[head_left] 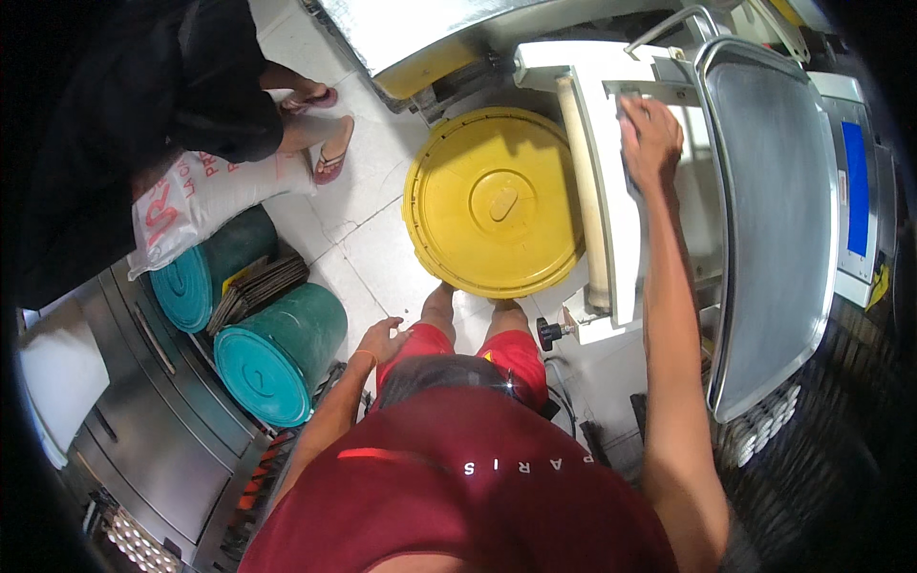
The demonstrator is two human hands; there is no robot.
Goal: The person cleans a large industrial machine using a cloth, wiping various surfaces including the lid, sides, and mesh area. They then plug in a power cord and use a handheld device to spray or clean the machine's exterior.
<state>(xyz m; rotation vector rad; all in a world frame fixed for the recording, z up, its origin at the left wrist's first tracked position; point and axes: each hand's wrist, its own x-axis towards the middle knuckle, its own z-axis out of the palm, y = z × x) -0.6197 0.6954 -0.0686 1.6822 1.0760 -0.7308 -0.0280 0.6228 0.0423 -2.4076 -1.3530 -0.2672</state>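
My right hand (651, 138) reaches out over a white machine with rollers (626, 210). Its fingers are bent and slightly apart, with the tips against the machine's upper part beside a dark slot. Nothing held shows in it. A pale roller (585, 191) runs along the machine's left side, and a grey metal tray-like panel with a raised rim (774, 220) stands to the right of my forearm. Down beside my left thigh hangs my left hand (382, 341), fingers loosely apart and holding nothing. Ahead of my legs is a large round yellow lid (497, 244), close against the machine.
Two green lidded bins (277, 353) stand at left, flat brown pieces (253, 291) between them. Behind lies a white sack (215, 196) near another person in dark clothes (191, 86). A steel table (401, 33) is at the top; a black knob (550, 332) juts from the machine.
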